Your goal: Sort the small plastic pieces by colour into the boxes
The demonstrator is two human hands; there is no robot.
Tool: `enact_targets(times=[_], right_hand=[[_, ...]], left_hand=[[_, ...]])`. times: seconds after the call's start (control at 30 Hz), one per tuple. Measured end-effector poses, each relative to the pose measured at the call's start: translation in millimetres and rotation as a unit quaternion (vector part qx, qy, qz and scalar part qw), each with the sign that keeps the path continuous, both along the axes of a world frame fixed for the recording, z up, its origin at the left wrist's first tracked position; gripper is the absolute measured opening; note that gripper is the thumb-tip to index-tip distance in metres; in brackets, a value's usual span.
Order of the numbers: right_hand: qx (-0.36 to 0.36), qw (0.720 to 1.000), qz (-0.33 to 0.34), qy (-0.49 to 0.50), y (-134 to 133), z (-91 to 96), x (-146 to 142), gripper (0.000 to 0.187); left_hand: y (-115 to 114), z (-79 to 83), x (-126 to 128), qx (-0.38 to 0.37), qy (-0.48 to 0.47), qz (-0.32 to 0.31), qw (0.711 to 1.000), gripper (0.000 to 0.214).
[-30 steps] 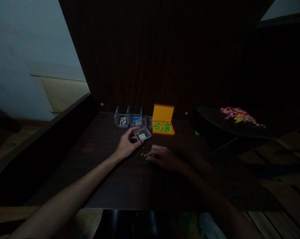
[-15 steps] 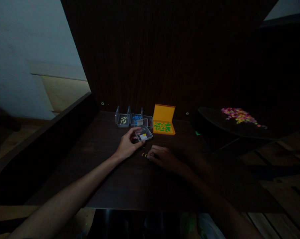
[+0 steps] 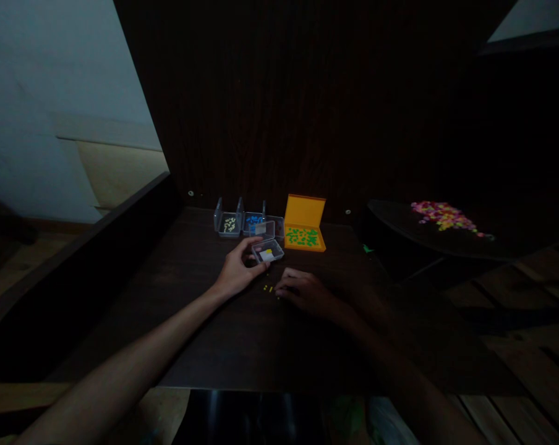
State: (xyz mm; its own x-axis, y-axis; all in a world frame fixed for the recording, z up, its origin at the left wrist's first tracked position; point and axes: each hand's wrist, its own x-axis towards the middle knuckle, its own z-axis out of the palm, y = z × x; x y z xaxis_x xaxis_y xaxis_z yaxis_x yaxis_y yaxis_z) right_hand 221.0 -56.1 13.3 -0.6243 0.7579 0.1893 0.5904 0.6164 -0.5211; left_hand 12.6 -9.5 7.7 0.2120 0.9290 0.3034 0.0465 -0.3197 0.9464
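The dark desk top (image 3: 224,346) spreads under all my fingers, its front edge well back toward me. Bare wood lies on the near side of both hands, so there is room that way; beyond them it is tighter. My right hand (image 3: 305,290) is curled low, fingertips drawn in close together; whether they pinch anything, I cannot tell. My left hand (image 3: 237,267) has its thumb and fingers curved around one end of a small clear box, gripping it.

Past my right fingertips, well apart, stands the open orange box (image 3: 306,210). A clear case (image 3: 230,234) of pale bits sits beyond my left fingers.

The clear box (image 3: 278,256) I grip lies ahead and to the left of my right fingertips, long axis roughly crosswise, a pale slip and something yellow inside.

Smallest are the loose yellow pieces (image 3: 271,289), just left of my right fingertips and on the near side of the box. My right hand is the nearer. One short bar points roughly away from me.
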Motion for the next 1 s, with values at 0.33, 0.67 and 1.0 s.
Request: enact_targets(times=[0.33, 0.67, 1.0], right_hand=[[0.029, 0.998, 0.011, -0.051, 2, -1.1, 8, 0.017], [-0.001, 0.999, 0.038, -0.037, -1, 9.5, 12, 0.015], [0.012, 0.997, 0.037, -0.074, -5, 12.2, 5, 0.013]], left_hand=[[-1, 1.5, -2, 0.015, 0.021, 0.01, 1.0, 0.053], [-2, 3.6, -1, 0.004, 0.013, 0.006, 1.0, 0.054], [-3, 4.1, 2, -0.009, 0.012, 0.003, 1.0, 0.055]])
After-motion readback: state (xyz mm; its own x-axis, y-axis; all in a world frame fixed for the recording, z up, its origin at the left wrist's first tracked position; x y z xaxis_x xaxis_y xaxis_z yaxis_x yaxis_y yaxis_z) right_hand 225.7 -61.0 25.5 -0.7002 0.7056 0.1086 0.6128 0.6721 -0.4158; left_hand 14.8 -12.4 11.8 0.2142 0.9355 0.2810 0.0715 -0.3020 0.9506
